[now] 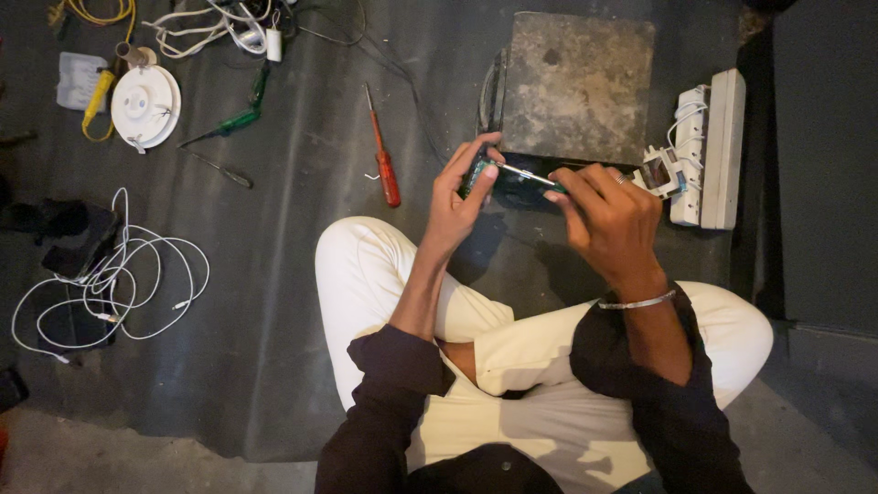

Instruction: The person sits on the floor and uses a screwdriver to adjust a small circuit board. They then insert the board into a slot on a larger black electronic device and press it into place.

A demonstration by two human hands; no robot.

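**Small green part held over the mat, screwdriver at its edge**

The person sits cross-legged on a dark mat (274, 302), hands raised in front of the knees near the mat's far edge. The left hand (457, 197) pinches a small green part (477, 174), thumb on one side and fingers curled round the other, so only a sliver of it shows. It looks flat and thin, green with darker patches, perhaps a little circuit board; more I cannot tell at this size. The right hand (608, 215) is closed around a slim screwdriver (530, 175), its metal shaft lying level, the tip meeting the part's edge.

I judge the part to be light and stiff, and likely fragile: easy to crack or scratch if squeezed flat. The edges seem the safest place to take hold, as the left hand does. Being so small, it could slip out under the push of the tip.

Just beyond the hands stands a worn grey metal box (576, 82). To its right lies a white power strip (713, 146). Further left on the mat lie a red screwdriver (384, 160), a green screwdriver (233, 123) and a round white fitting (144, 105); a white cable (119, 284) is coiled near the left edge.
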